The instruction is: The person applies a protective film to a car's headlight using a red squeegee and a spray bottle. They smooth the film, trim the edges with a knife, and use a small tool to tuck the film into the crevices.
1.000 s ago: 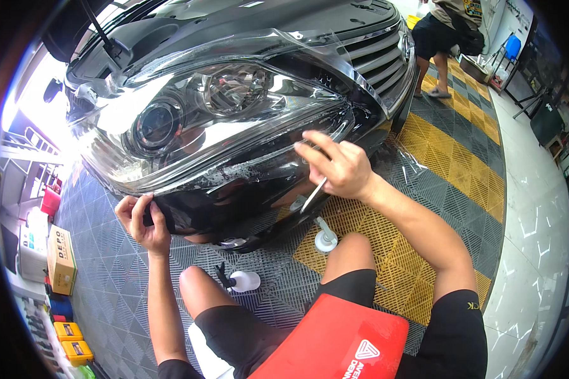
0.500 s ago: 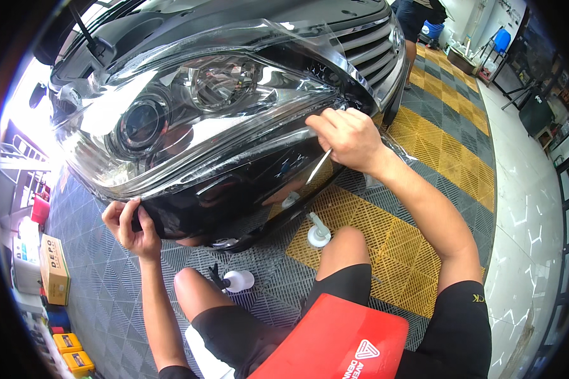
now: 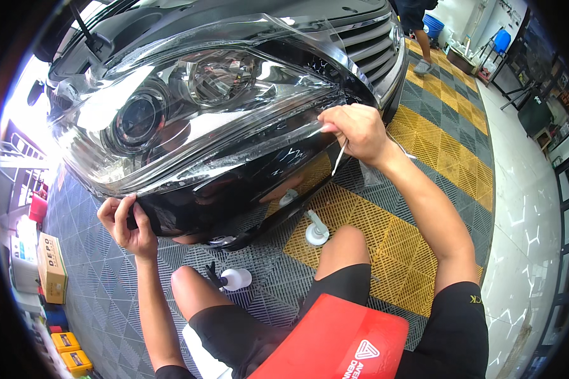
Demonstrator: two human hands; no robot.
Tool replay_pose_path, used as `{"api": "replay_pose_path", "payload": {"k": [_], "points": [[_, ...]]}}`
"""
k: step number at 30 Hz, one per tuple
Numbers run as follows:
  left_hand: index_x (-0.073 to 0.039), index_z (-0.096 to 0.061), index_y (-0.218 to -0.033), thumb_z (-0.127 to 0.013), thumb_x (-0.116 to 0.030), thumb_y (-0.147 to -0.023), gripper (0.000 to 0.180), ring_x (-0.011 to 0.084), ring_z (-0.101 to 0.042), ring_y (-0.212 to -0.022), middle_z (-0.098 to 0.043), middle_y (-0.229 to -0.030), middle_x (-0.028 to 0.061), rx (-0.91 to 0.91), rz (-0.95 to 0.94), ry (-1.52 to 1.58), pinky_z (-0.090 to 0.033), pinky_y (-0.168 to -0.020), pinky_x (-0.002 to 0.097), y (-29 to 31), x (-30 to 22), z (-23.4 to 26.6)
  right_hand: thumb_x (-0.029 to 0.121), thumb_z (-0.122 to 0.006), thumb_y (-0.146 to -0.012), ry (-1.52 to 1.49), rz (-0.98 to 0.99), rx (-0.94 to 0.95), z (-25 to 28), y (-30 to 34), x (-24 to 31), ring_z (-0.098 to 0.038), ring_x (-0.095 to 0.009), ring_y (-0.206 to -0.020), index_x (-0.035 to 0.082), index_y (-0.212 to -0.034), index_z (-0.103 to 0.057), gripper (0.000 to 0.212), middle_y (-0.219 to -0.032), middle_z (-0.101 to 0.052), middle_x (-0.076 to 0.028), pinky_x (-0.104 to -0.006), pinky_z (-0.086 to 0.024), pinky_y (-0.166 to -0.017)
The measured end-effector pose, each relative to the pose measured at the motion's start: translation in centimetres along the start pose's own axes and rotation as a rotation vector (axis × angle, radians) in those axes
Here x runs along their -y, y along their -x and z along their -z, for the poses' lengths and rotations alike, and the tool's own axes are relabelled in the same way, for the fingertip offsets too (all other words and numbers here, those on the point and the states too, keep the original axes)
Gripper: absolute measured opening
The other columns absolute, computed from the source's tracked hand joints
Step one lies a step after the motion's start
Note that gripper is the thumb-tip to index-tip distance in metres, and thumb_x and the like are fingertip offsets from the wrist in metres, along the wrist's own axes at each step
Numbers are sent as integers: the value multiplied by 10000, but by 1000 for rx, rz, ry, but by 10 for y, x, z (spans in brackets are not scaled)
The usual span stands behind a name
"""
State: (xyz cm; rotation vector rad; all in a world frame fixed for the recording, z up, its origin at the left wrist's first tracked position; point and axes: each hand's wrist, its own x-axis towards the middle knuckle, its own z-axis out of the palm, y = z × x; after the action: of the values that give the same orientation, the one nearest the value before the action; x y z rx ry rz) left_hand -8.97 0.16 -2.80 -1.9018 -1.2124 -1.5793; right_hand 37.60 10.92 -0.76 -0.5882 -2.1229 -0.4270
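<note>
Lower centre: white spray bottle [image 3: 235, 278] on the floor [image 3: 417, 164]. Left hand [image 3: 125, 221], fingers curled, grips the black bumper [image 3: 234, 183] edge. Right hand [image 3: 355, 131] pinches clear film [image 3: 259, 148] and a thin tool [image 3: 339, 158] below the headlight [image 3: 171, 107].

bumper [image 3: 234, 196] before knees | bottles [image 3: 316, 232] on floor [image 3: 423, 151] beneath

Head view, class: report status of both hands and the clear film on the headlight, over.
Left hand pinching clear film edge at black bumper. Right hand gripping thin tool, pulling clear protective film. White spray bottles on floor, clear of hands.
</note>
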Motion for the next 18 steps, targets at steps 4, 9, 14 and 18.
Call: {"api": "replay_pose_path", "payload": {"k": [4,9,14,18], "points": [[-22,-732,-1080,-678,23,-854,236,192,-487,-923,-473,-1073,71,11,11,-8,-425,-869,324,0,0,2,69,-724,-850,79,-13,-32,-6,-17,-8,-691,-240,-652,75,-855,-614,111,-698,-659,-64,-340,-509,-584],[-24,-730,-1075,-684,12,-854,229,194,-484,-921,-477,-1073,75,16,-1,-21,-425,-867,323,-1,-3,0,25,-729,-794,19,-116,67,-25,4,-16,-715,-275,-679,61,-881,-590,168,-714,-688,-85,-377,-554,-604],[-23,-732,-1079,-688,9,-841,245,200,-484,-920,-470,-1057,77,-20,-33,-23,-422,-863,325,-2,-4,-2,33,-706,-850,-116,-169,190,-18,10,5,-728,-297,-694,59,-907,-581,140,-763,-723,-116,-387,-567,-571],[-23,-735,-1075,-691,7,-829,252,206,-488,-928,-472,-1055,79,-17,-10,-34,-426,-875,337,3,1,1,18,-695,-846,-85,-287,201,-24,11,30,-723,-293,-672,63,-932,-568,159,-743,-715,-106,-391,-568,-553]]}}
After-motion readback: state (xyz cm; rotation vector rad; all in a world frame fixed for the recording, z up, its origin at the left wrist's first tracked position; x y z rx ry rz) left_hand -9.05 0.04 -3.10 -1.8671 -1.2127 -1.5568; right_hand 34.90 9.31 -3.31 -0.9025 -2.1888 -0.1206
